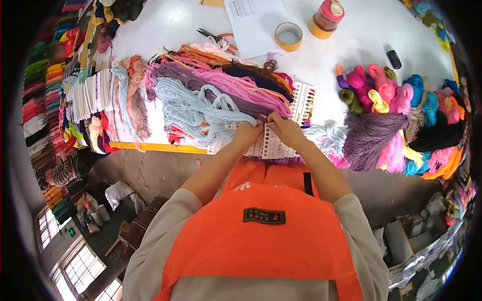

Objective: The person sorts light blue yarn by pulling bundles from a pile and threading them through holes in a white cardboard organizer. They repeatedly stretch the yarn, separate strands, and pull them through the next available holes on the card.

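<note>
In the middle of the head view, my left hand is closed in a pinch at the end of a bundle of dark purple thread. Beside it my right hand pinches the upper end of a white punched card. My fingertips nearly meet there, and they hide just how the thread and card touch. The card has a row of round holes and lies over other cards at the table edge. Pale blue thread is heaped left of my left hand. Pink thread runs behind it, and more punched cards lie beyond my right hand.
Purple hanks and small coloured skeins are piled right. White cards stand left. Further back are scissors, a printed sheet, a tape roll, a red-lidded jar and a black object.
</note>
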`<state>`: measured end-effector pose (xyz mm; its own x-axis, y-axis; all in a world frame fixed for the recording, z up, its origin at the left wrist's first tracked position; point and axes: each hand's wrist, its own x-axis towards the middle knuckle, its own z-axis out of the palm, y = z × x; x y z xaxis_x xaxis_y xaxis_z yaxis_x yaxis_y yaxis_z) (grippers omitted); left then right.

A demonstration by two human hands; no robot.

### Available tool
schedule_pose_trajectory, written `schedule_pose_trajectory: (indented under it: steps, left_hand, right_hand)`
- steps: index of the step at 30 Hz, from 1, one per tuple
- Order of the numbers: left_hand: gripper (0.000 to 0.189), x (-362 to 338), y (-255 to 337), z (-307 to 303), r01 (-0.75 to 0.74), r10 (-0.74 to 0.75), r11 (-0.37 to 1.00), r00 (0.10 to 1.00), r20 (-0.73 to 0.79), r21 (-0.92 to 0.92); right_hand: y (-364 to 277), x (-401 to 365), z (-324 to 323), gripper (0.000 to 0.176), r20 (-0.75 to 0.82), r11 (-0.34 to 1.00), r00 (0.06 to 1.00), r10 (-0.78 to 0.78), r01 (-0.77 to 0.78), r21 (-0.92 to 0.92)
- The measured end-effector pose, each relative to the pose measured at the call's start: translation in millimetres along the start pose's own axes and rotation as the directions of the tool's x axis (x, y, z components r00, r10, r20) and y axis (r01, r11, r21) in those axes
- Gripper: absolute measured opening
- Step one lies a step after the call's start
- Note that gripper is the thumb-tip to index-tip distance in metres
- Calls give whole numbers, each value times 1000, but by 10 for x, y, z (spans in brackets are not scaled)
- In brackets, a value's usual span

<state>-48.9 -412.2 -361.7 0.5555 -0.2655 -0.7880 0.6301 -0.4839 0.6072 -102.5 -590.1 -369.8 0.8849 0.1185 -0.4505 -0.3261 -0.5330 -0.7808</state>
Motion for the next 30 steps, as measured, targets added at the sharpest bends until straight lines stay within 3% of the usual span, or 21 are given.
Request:
schedule_pose_trajectory:
  steps: [1, 5, 7, 10, 12, 14, 16, 17, 19, 24, 27, 29, 30]
  left_hand:
    - [15, 35, -45, -11, 28, -26, 999, 997, 66, -37]
    - [15, 17, 37, -3, -7, 7, 1000, 998, 70, 5]
    - [17, 55, -3, -21, -64, 56, 986, 997, 60, 153]
    - [17, 32, 72, -24, -64, 50, 981, 996, 76, 185]
    - [17, 19, 77, -19, -70, 60, 981, 996, 61, 184]
    - [17, 22, 30, -35, -77, 69, 980, 996, 49, 185]
    - [15, 46, -59, -141, -387, 457, 779, 889, -23, 494]
    - [15, 26, -16, -264, -398, 464, 775, 886, -15, 491]
    - [27, -38, 119, -627, -196, 206, 959, 978, -29, 203]
    - [28, -23, 130, -467, -189, 196, 973, 979, -47, 131]
    - [36, -18, 148, -461, -133, 278, 844, 937, -213, 520]
    - [38, -57, 167, -440, -202, 333, 824, 929, -164, 529]
    - [44, -102, 203, -419, -184, 272, 874, 953, -137, 450]
  right_hand:
    - [-9, 6, 2, 20, 1, 1000, 1000, -1, 1, 0]
    - [-46, 5, 47, 21, -36, 998, 998, 50, -51, -30]
    - [-58, -24, 59, 20, -51, 997, 997, 62, -64, -35]
    - [-58, -71, 62, 17, -123, 998, 992, 7, 1, 65]
    - [-62, -104, 45, 16, -107, 971, 993, 42, -15, 239]
    - [-17, -74, 103, 16, -163, 982, 986, -22, 52, 179]
    - [47, -63, 145, 17, -221, 987, 971, -86, 113, 114]
    - [61, -73, 122, 16, -176, 980, 983, -58, 90, 178]
    - [-17, -85, 34, 15, -106, 965, 994, -23, 50, 258]
    - [22, -77, 89, 16, -105, 965, 994, -17, 44, 258]
    - [17, -65, 118, 17, -106, 969, 994, -20, 45, 244]
    - [16, -51, 121, 17, -107, 969, 994, -6, 32, 244]
    - [50, -89, 122, 17, -101, 971, 995, -4, 28, 235]
